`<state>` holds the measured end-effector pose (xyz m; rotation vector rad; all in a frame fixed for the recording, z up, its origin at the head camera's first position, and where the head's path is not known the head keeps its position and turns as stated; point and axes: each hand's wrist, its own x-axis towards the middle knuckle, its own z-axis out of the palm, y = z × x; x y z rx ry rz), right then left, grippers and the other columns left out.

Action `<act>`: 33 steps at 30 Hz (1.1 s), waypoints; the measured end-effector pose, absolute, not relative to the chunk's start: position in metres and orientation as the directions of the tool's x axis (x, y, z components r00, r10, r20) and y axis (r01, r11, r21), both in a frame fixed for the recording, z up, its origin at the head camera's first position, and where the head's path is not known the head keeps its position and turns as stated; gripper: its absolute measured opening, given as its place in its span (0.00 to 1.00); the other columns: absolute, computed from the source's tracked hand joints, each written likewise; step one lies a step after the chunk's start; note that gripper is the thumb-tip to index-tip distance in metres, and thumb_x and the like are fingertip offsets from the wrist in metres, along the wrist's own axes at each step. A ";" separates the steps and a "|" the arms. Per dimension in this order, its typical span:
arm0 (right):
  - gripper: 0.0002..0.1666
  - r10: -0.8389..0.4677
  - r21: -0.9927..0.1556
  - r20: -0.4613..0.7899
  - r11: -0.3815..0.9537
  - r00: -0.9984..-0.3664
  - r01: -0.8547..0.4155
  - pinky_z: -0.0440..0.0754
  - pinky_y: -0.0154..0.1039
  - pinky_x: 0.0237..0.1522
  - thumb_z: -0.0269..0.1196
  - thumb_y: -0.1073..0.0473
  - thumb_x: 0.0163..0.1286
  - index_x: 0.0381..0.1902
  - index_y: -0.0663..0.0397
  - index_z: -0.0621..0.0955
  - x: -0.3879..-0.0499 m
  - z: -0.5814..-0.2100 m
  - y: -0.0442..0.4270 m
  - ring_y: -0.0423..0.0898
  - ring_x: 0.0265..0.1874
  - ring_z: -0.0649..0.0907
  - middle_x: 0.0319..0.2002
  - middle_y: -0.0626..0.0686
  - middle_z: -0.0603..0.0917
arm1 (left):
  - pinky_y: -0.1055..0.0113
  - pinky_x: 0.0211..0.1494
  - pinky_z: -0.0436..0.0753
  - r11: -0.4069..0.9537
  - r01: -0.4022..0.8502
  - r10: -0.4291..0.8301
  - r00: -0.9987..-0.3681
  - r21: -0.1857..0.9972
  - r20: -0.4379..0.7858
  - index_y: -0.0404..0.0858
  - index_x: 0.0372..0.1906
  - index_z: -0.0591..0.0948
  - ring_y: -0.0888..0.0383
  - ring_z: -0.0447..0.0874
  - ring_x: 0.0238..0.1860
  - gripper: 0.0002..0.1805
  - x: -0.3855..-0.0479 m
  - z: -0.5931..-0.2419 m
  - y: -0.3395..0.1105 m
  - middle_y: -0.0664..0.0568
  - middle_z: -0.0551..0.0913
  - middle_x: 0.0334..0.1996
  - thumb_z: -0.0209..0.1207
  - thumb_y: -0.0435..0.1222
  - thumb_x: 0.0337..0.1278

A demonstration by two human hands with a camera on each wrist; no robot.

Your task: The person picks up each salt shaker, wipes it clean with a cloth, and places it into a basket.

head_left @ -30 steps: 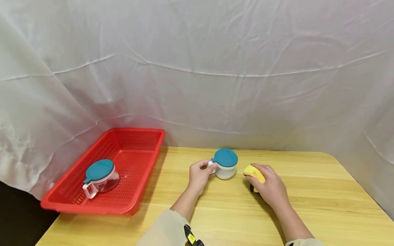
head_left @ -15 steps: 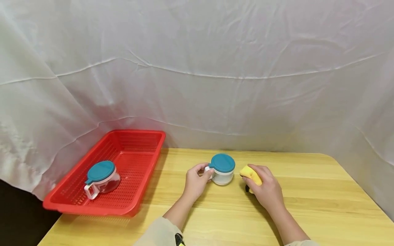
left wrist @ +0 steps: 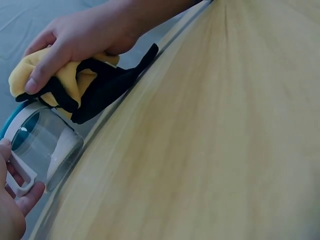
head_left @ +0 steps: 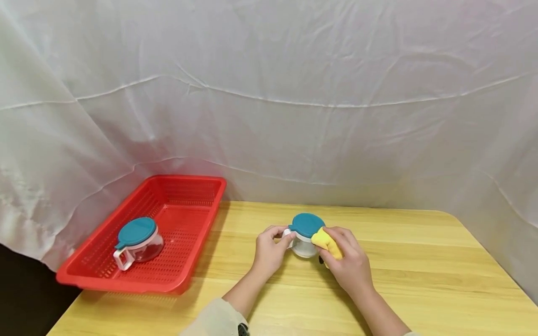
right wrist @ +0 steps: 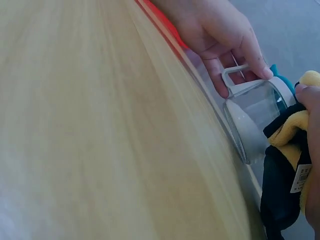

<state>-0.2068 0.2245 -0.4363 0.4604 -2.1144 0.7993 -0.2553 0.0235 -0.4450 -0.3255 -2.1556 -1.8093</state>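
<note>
White creased fabric (head_left: 269, 121) forms the background above one pale wooden table (head_left: 428, 275). Jar count: two. One clear, teal-lidded, white-handled jar (head_left: 306, 225) is located below centre of the head view; a second, matching jar (head_left: 137, 232) sits inside one red perforated plastic basket (head_left: 122, 285), lower left. My left hand (head_left: 270, 252) pinches the first jar's handle. My right hand (head_left: 350, 263) grips one yellow-and-black cloth (head_left: 327, 242) against that jar's right side. Both wrist views reveal white contents (left wrist: 61, 150) sloping inside it; only the right wrist view shows the cloth's white printed label (right wrist: 300, 178).
</note>
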 end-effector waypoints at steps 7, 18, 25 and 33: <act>0.27 -0.095 -0.242 0.867 0.779 -0.490 -0.579 0.86 0.44 0.34 0.72 0.54 0.52 0.53 0.48 0.84 -0.206 -0.432 0.220 0.51 0.39 0.86 0.47 0.53 0.83 | 0.73 0.35 0.82 0.144 0.349 -0.078 -0.929 0.926 0.362 0.38 0.39 0.88 0.59 0.79 0.37 0.10 -0.248 -0.433 0.028 0.51 0.85 0.33 0.70 0.39 0.54; 0.20 -0.270 0.006 0.909 0.769 -0.317 -0.639 0.86 0.49 0.32 0.55 0.47 0.70 0.51 0.46 0.85 -0.198 -0.427 0.202 0.54 0.37 0.86 0.47 0.55 0.84 | 0.62 0.31 0.88 -0.045 0.324 -0.154 -0.937 0.945 0.314 0.36 0.39 0.87 0.57 0.79 0.34 0.09 -0.240 -0.397 0.025 0.46 0.82 0.30 0.70 0.35 0.54; 0.19 -0.257 0.062 0.937 0.790 -0.237 -0.609 0.86 0.49 0.33 0.54 0.47 0.72 0.49 0.48 0.87 -0.197 -0.416 0.200 0.55 0.36 0.86 0.45 0.56 0.85 | 0.59 0.30 0.88 -0.030 0.352 -0.134 -0.929 0.935 0.346 0.36 0.37 0.87 0.57 0.79 0.33 0.08 -0.231 -0.382 0.023 0.45 0.81 0.30 0.71 0.35 0.53; 0.17 -0.199 0.082 0.968 0.824 -0.151 -0.561 0.85 0.51 0.32 0.57 0.49 0.71 0.45 0.49 0.88 -0.185 -0.388 0.197 0.56 0.33 0.85 0.44 0.58 0.86 | 0.55 0.33 0.88 -0.034 0.334 -0.088 -0.940 0.942 0.330 0.36 0.37 0.87 0.57 0.79 0.35 0.07 -0.212 -0.366 0.030 0.45 0.82 0.33 0.70 0.32 0.53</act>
